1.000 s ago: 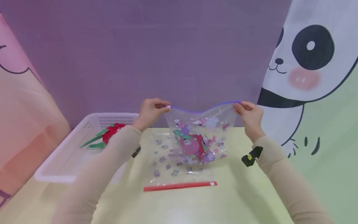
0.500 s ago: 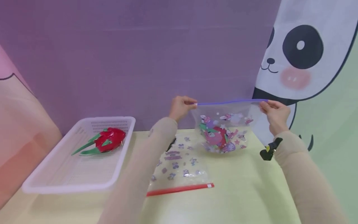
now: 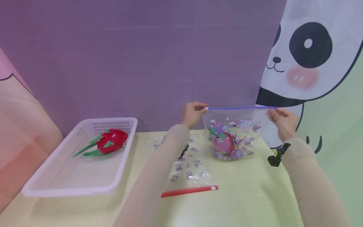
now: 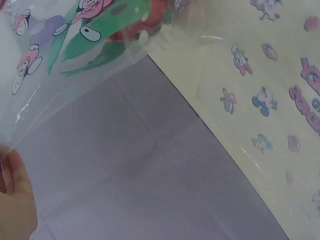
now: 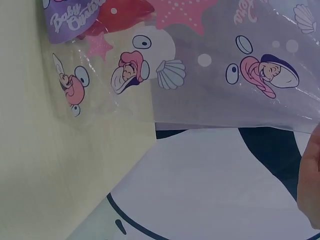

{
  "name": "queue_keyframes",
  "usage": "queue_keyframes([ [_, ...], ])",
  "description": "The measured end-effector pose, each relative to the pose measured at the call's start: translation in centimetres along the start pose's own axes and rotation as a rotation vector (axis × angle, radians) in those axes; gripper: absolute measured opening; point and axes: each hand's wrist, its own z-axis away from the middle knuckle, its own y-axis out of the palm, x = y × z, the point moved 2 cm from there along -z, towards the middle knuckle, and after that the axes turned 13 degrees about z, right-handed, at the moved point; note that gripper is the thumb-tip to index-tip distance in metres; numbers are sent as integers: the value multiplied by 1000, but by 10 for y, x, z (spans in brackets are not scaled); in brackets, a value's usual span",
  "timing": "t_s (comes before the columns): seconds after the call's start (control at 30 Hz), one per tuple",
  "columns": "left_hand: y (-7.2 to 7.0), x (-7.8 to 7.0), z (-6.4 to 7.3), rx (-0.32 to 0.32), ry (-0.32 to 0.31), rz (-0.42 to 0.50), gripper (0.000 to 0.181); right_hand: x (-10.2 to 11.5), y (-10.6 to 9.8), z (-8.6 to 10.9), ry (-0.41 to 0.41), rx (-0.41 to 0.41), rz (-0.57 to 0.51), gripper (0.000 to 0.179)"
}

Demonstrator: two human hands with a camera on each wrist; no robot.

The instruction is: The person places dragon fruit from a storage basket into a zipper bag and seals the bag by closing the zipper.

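Note:
A clear printed zip bag (image 3: 241, 121) with a purple zip hangs upright between both hands, its top edge stretched almost straight. My left hand (image 3: 192, 114) pinches the zip's left end; my right hand (image 3: 285, 122) pinches the right end. Inside the bag, low down, lies a red and green item (image 4: 100, 42), partly hidden by the cartoon print. Whether the bag's bottom touches the table cannot be told. A second clear printed bag (image 3: 195, 167) with a red slider zip (image 3: 188, 191) lies flat on the table, partly under my left forearm.
At the left of the pale yellow table (image 3: 241, 198) stands a white plastic basket (image 3: 71, 191). In it lies a shiny red item with long green leaf-like pieces (image 3: 113, 142). A purple backdrop (image 3: 141, 63) rises behind the table, with a panda print (image 3: 300, 63) at right.
Both hands have carried the purple-zip bag rightward, and its sagging top edge has become taut. The bag is slightly lower than half a second ago. The view has turned, showing the basket fully.

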Motion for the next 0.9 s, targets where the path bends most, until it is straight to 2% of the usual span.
queue_keyframes([
  [0.07, -2, 0, 1, 37, -11, -12, 19, 24, 19, 40, 18, 42, 2, 14],
  [0.13, -3, -1, 3, 72, -30, -26, 20, 35, 29, 62, 21, 61, 13, 17],
  [0.17, -4, -1, 3, 87, -35, -34, 20, 37, 31, 67, 21, 72, 9, 18],
  [0.43, -12, -4, 5, 174, -86, -22, 35, 35, 27, 62, 20, 87, 89, 18],
  [0.53, -15, -6, 5, 188, -77, -2, 42, 35, 29, 63, 36, 57, 144, 15],
  [0.63, -19, -9, 8, 201, -55, -5, 47, 34, 32, 65, 53, -12, 183, 11],
  [0.8, -29, -15, 19, 285, 6, -101, 46, 34, 31, 70, 109, -108, 159, 2],
  [0.9, -39, -18, 26, 360, 37, -176, 45, 34, 29, 74, 146, -104, 164, 12],
])
